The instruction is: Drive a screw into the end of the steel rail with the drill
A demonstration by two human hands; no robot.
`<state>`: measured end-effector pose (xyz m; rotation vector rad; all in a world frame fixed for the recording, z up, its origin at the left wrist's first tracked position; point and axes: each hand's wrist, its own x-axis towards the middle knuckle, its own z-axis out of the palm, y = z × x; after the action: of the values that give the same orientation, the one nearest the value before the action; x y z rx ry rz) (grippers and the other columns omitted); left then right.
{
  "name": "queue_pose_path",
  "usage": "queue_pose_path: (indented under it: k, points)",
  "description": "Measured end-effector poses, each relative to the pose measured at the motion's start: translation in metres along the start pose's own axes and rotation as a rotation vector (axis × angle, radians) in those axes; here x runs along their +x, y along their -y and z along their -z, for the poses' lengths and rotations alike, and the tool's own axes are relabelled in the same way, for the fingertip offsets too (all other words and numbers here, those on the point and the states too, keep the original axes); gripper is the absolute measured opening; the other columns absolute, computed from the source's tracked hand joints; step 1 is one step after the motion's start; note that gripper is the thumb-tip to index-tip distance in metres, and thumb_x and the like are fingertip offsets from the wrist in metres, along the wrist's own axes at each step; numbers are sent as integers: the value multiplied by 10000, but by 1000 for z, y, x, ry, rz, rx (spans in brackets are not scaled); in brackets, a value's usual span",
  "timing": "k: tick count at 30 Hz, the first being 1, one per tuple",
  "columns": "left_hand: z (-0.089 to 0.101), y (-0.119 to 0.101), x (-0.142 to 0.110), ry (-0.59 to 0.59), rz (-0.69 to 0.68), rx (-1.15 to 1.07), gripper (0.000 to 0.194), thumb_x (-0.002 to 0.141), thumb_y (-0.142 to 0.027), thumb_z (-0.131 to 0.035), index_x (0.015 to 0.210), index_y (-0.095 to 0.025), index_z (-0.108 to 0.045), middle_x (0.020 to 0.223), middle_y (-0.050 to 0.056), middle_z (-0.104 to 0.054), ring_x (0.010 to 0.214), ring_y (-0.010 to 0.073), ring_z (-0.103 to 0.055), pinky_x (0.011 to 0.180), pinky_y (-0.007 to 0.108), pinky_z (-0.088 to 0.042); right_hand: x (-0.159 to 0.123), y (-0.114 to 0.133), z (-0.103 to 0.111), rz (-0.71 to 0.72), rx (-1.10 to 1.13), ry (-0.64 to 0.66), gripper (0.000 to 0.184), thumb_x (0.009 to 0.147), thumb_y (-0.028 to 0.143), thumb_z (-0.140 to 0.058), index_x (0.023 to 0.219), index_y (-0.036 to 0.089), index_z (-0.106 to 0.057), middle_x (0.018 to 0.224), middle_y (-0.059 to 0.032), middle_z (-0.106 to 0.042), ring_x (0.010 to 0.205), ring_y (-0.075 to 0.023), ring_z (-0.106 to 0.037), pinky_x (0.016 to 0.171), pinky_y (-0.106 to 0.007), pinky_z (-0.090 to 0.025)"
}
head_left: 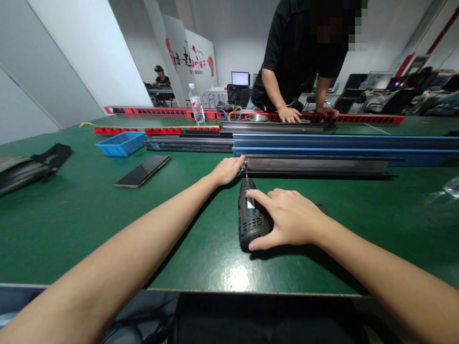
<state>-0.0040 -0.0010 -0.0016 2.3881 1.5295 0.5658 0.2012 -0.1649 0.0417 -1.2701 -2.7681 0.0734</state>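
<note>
A black cordless drill (253,217) lies on its side on the green table, its bit pointing away from me at the left end of a long black metal profile (315,165). My right hand (287,215) is wrapped round the drill's body from the right. At that same left end, my left hand (229,170) has its fingers closed on the profile, close to the drill bit. Whatever else the left fingers pinch there is too small to make out. Directly behind the profile runs a long blue rail (340,142).
On the green table (89,220) are a phone (143,171), a blue tray (122,143), a strapped bag (28,167), a water bottle (196,104) and more dark profiles (190,144). Long red strips (366,119) lie behind. Opposite, a person (301,57) leans on the table.
</note>
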Motion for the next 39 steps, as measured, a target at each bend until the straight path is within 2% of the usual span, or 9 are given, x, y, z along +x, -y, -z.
queue_pose_path:
  k: [39]
  points:
    - [0,0,0,-2,17,-38,644,1020,-542,-156,669,-176,-553,802,113,-687,829,237,-649,779,303,-452,1,1,1,-8,1,19,1024,687,941,-495,1440,248,-447,998,-146,-711,915,-367,-670,773,-449,-483]
